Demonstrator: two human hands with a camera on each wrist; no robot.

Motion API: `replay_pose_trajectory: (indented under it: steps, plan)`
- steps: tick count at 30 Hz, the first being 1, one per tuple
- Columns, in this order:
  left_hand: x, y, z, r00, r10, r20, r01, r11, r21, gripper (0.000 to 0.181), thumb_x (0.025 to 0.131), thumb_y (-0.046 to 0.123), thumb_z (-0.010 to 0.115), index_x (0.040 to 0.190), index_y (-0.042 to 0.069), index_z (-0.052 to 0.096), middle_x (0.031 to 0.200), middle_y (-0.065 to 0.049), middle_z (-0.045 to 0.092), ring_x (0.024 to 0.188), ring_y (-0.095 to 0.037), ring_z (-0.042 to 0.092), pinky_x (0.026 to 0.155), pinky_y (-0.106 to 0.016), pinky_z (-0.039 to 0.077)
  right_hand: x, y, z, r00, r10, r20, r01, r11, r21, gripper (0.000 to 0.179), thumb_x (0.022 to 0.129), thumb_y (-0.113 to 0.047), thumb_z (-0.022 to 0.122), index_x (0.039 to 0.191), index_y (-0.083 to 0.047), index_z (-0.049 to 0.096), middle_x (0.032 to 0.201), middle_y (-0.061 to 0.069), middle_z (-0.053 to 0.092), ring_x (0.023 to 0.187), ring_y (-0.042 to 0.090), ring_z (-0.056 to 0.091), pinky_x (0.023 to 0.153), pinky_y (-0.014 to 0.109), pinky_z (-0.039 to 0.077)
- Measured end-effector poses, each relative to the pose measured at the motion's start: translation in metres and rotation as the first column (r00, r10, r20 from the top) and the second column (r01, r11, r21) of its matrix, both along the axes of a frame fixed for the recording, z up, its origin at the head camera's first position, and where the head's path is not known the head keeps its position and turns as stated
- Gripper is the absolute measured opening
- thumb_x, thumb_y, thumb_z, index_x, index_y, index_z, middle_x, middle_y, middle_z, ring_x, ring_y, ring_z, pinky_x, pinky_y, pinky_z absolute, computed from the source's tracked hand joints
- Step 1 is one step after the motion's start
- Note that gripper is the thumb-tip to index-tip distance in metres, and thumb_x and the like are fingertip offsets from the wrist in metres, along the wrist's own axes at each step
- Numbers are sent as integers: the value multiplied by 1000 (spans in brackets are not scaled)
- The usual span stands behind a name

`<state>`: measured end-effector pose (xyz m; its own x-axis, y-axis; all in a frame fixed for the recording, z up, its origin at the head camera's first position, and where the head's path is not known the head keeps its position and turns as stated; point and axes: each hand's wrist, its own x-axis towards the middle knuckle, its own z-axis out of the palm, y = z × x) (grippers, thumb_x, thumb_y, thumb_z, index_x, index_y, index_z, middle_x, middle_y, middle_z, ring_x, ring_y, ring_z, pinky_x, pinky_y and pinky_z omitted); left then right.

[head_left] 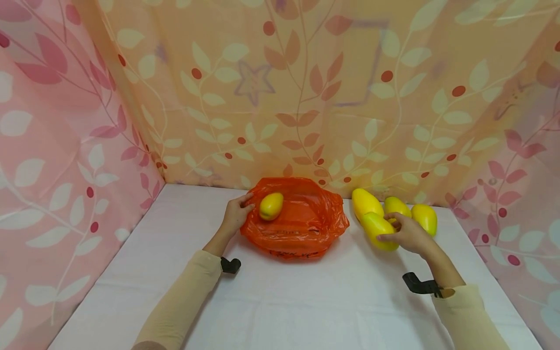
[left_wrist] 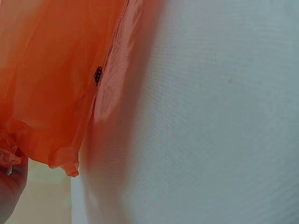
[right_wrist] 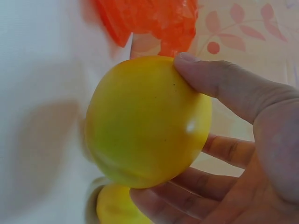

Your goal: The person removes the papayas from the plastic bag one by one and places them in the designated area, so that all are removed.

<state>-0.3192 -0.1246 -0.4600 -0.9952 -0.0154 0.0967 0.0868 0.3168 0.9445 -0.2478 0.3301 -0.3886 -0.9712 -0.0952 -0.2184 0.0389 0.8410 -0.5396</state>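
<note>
An orange plastic bag [head_left: 302,243] lies spread on the table with its mouth facing up, and one yellow mango [head_left: 271,206] rests inside at its left. My left hand [head_left: 237,212] grips the bag's left rim; in the left wrist view only part of that hand [left_wrist: 11,189] shows at the bag's crumpled edge. On the right, my right hand [head_left: 409,233] holds a yellow-green mango [right_wrist: 147,123] between thumb and fingers. Its shadow falls on the cloth beside it. Behind the held fruit are three more mangoes, a long one [head_left: 365,203], a middle one [head_left: 397,207] and a right one [head_left: 424,218].
A white cloth [head_left: 280,301] covers the table. Orange leaf-patterned fabric [head_left: 280,97] rises along the back edge, with pink patterned fabric [head_left: 52,170] at the left and more at the right. Black bands [head_left: 422,284] sit on both wrists.
</note>
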Motion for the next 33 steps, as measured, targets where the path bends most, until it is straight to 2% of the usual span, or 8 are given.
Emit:
replay_pose_trajectory:
  steps: [13,21,27,33]
  plan:
    - [-1,0,-1,1000,2,3,-2,1000,-2,44,94,3,59,137,-1,54,142,-22,51,136,-33,46,111,-45,41,5,3,-6,1000,1,22,-2,999,51,84,79,-42,78,137,7,42,122,32,55,97,37,54,85,51,52]
    - [-1,1,-1,1000,7,8,-7,1000,-7,44,94,4,59,137,0,54,142,-22,52,137,-32,45,111,-44,40,4,6,-16,998,15,57,-20,997,81,79,76,-44,80,130,3,48,113,27,59,88,31,56,74,41,53]
    - [-1,1,-1,1000,7,2,-7,1000,-13,43,94,4,59,137,0,54,142,-22,52,136,-32,46,111,-44,40,6,3,-18,995,19,96,-26,997,69,76,77,-41,81,129,3,48,109,25,60,87,28,55,74,38,53]
    - [-2,-1,0,1000,6,21,-6,1000,-9,44,95,4,59,138,1,53,143,-21,51,137,-32,45,110,-44,41,7,3,-18,994,20,108,-30,995,99,76,78,-41,79,130,4,47,105,22,61,85,28,55,74,39,53]
